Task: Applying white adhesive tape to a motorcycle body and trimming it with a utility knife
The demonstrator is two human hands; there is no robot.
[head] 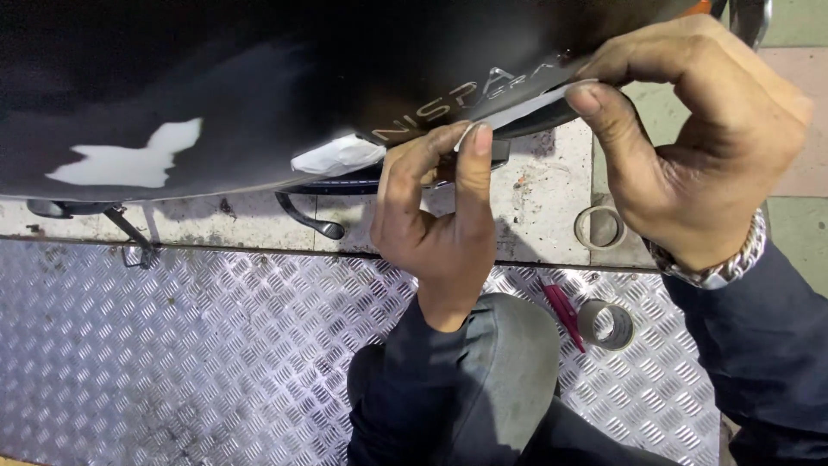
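While both hands work at the lower edge of the glossy black panel (259, 78), a strip of white tape (526, 108) is stretched between them along that edge. The right hand (690, 147) pinches its far end between thumb and forefinger, seemingly to keep it taut; the left hand (435, 211) presses the near end against the panel with thumb and fingertip, likely to seat it. More white masking (336, 157) sits just beside. Below, on the checker-plate floor (172, 345), lie two tape rolls (608, 324) and a red-handled tool (562, 309).
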